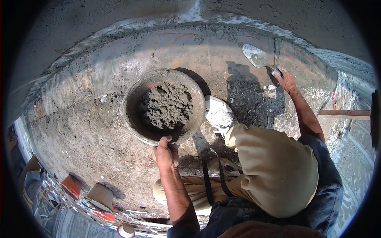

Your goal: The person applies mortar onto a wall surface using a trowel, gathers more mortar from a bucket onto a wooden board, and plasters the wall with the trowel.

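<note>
A round bucket stands left of the middle, with lumpy grey mortar inside. My left hand grips its near rim, thumb over the edge and the other fingers mostly hidden below. At the upper right my right hand is closed round the dark handle of a trowel. The trowel's pale, mortar-smeared blade points up and left, over the grey slabs along the wall.
My white shoe is just right of the bucket. A wall curves across the top. Orange-red pieces and a tan block lie at the lower left. A reddish bar juts in at the right.
</note>
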Available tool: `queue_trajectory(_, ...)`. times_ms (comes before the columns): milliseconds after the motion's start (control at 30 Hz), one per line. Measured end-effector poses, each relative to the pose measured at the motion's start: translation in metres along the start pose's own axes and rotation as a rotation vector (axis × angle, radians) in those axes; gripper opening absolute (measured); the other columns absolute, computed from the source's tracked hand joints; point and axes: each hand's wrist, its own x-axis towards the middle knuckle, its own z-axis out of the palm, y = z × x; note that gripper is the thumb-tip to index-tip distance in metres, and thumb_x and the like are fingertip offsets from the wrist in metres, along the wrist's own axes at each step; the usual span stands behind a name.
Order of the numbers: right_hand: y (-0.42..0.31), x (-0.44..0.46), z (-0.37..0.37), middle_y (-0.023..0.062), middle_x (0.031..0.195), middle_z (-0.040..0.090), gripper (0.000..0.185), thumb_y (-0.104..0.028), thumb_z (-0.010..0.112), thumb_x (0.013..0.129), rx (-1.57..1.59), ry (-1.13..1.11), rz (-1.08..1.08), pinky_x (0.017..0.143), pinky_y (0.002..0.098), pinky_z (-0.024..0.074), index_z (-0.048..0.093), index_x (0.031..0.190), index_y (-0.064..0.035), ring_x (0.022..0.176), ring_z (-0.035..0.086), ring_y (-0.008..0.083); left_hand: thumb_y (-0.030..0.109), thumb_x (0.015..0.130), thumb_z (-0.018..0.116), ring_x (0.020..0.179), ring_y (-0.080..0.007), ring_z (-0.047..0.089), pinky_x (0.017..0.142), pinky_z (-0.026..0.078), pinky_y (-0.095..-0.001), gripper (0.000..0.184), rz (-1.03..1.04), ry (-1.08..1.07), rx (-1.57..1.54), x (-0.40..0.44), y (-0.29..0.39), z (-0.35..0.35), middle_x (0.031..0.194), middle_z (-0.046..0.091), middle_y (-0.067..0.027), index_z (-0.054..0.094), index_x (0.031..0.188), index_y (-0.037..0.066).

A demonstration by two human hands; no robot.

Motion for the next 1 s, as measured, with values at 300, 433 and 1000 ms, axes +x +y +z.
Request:
queue_trajectory(300, -0.072, 0.104, -0.024, 0.0264, 0.13, 0.053, 0.069, -0.057, 0.057, 0.086, -0.034, -0.048, -0.132, 0.105, 0.0406, 0.0375, 0.048, 0.136, -0.0095, 0.124, 0.048, 0.0389, -0.004, 0.074, 0.056, 0.071, -0.0204, 0.064, 0.063, 0.06, -0.0368, 0.013, -0.012, 0.017, -0.015, 0.0, 0.0, 0.002, 0.084, 0.063, -0.0086, 0.06, 0.086, -0.002)
queue_trajectory(433, -0.086, 0.117, -0.014, 0.0222, 0.131, 0.053, 0.072, -0.062, 0.056, 0.084, 0.026, -0.017, -0.163, 0.105, 0.0427, 0.0375, 0.049, 0.136, -0.0128, 0.123, 0.049, 0.0385, -0.004, 0.075, 0.056, 0.071, -0.0207, 0.064, 0.065, 0.06, -0.0381, 0.013, -0.02, 0.028, 0.003, -0.002, 0.001, 0.008, 0.083, 0.063, -0.0088, 0.06, 0.087, -0.002)
queue_trajectory(1000, -0.213, -0.06, -0.049, 0.0154, 0.098, 0.066, 0.042, -0.039, 0.066, 0.08, 0.139, 0.229, -0.87, 0.082, 0.0436, 0.0514, 0.061, 0.111, -0.0109, 0.091, 0.064, 0.0317, 0.0, 0.075, 0.057, 0.073, -0.0213, 0.063, 0.064, 0.058, -0.0362, 0.014, 0.042, 0.063, 0.072, -0.01, 0.0, 0.03, 0.087, 0.062, -0.0093, 0.059, 0.089, -0.003)
